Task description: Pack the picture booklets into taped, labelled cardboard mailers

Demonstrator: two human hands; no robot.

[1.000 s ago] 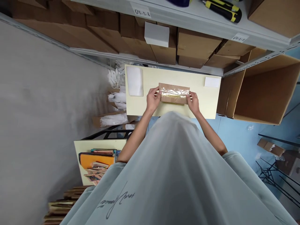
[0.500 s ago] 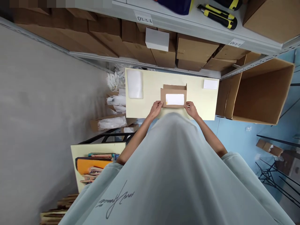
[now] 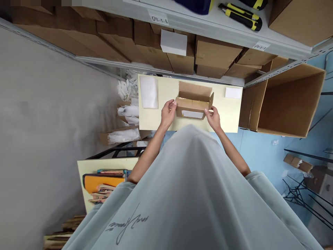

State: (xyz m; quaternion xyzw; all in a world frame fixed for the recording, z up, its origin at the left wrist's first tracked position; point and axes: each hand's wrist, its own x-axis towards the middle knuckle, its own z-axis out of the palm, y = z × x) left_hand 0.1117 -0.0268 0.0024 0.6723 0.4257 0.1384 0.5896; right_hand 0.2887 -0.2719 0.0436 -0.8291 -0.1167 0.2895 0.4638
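A small brown cardboard box (image 3: 191,105) stands over the cream table with its top flaps raised and its inside partly in view. A white label (image 3: 192,114) is on the side facing me. My left hand (image 3: 168,113) grips the box's left end, fingers curled at the upper corner. At the right front corner, my right hand (image 3: 213,118) holds the box with the thumb against the near side and the fingers behind. Whether the box rests on the table or is slightly lifted, I cannot tell.
The cream table (image 3: 166,121) carries a white padded sheet (image 3: 149,92) at left and a small white slip (image 3: 233,92) at right. Beyond runs a metal shelf (image 3: 221,40) with cartons and utility knives (image 3: 243,17). A large open carton (image 3: 288,104) stands on the right.
The box has tilted so its open top now faces me and its labelled side is foreshortened. My left hand has moved up along its end; the right has shifted slightly.
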